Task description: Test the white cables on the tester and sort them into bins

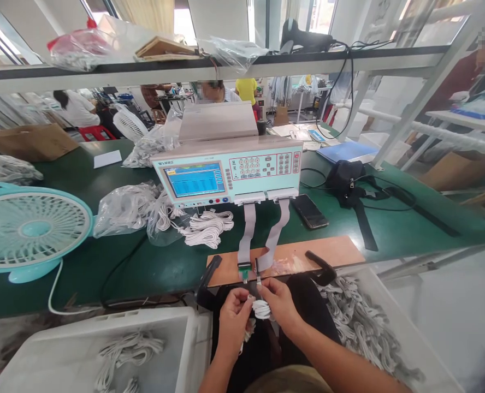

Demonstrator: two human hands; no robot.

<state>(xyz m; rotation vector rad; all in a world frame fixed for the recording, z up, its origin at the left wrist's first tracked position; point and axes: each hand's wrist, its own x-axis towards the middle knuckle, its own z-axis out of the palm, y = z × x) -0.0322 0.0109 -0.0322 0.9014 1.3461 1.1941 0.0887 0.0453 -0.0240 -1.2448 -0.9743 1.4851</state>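
Note:
My left hand [235,314] pinches one end of a white cable [261,309], whose coiled bundle hangs between my hands. The fingers of my right hand [281,303] are closed on the cable's other end, up against a metal-tipped connector [259,277] at the end of a flat ribbon cable [276,232]. Whether the two are joined I cannot tell. To the left, a green circuit board [244,271] ends the second ribbon cable [247,232]. Both ribbons run up to a tester [230,169] with a lit blue screen.
White cable bundles [207,226] lie before the tester. A turquoise fan [35,229] stands left, a phone [310,211] and black bag [344,183] right. One white bin [177,322] with cables sits low left; another cable-filled bin [406,305] is at right. People sit beyond the shelf.

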